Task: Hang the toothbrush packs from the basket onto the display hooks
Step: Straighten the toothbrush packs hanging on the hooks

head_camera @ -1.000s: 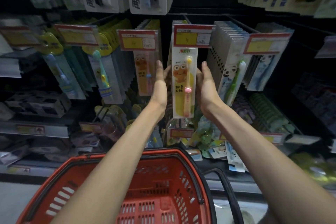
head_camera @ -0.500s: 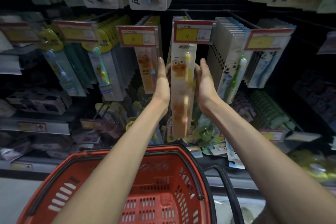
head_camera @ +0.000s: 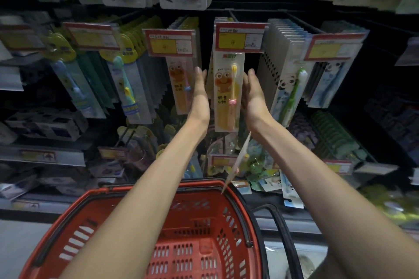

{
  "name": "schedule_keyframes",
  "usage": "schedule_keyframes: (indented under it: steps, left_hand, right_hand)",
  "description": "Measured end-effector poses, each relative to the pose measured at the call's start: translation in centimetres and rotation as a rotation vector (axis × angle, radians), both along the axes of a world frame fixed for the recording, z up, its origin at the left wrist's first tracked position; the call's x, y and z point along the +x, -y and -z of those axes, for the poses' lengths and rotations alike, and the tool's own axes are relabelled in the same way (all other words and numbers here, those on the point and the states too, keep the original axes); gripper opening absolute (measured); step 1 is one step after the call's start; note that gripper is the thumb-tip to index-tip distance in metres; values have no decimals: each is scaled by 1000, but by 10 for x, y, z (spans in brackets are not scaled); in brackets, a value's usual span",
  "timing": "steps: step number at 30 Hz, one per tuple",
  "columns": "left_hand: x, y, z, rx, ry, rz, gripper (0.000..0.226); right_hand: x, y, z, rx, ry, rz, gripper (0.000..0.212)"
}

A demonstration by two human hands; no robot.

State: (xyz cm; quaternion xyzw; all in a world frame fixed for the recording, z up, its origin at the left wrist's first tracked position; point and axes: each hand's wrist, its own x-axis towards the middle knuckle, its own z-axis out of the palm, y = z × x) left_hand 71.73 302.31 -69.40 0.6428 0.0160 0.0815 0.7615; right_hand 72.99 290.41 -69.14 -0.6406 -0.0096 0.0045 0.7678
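A yellow frog toothbrush pack (head_camera: 226, 97) hangs upright from the display hook under a red and yellow price tag (head_camera: 239, 37). My left hand (head_camera: 200, 95) stands flat just left of the pack, fingers straight. My right hand (head_camera: 255, 97) stands the same way just right of it, palm turned to the pack. Neither hand grips it. Below my right wrist a second pack (head_camera: 237, 162) is in mid-air, tilted and seen edge-on, above the rim of the red basket (head_camera: 145, 190). No packs show in the visible part of the basket.
Neighbouring hooks carry a matching frog pack (head_camera: 179, 88) on the left and panda packs (head_camera: 292, 88) on the right. More packs hang in the row above. Loose packs lie on the lower shelf (head_camera: 267, 176). The basket's black handle (head_camera: 283, 229) hangs down at its right.
My hands held a frog pack between them a second ago. One pack has slipped down and now falls toward the basket, while my hands stay up beside the hanging pack.
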Motion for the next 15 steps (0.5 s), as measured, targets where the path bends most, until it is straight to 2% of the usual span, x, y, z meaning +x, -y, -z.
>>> schedule_keyframes:
  steps: [4,7,9,12,15]
  left_hand:
    - [2,2,-6,-95,-45,-46,71]
    - [16,2,0,-103,-64,-53,96]
    - [27,0,9,-114,-75,-39,102]
    - [22,2,3,-132,-46,-4,94]
    - [31,2,10,-124,-11,17,111]
  right_hand:
    - [8,-7,-9,27,-53,42,63]
    - [11,-9,-11,56,-90,-9,65]
    - [13,-7,-10,82,-99,-21,63]
    - [13,-7,-10,75,-65,-6,69]
    - [17,-7,-9,47,-11,-8,66]
